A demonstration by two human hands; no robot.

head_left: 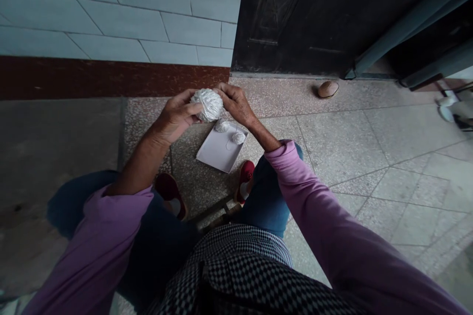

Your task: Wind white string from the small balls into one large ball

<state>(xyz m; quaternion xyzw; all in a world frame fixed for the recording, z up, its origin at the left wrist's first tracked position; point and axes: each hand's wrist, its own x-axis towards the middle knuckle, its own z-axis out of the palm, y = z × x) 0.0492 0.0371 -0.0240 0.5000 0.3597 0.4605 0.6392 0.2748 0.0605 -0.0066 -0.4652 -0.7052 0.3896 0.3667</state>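
A white ball of yarn is held up between both hands above the floor. My left hand grips its left side with fingers curled round it. My right hand pinches its upper right side, fingers pressed together. Below the hands a white sheet of paper lies on the stone floor, with two small white yarn balls resting near its far edge. A thin thread runs across the sheet.
My knees in blue trousers and red shoes frame the sheet. A dark door and tiled wall stand ahead. A brown oval object lies by the door sill. A pale object sits at far right.
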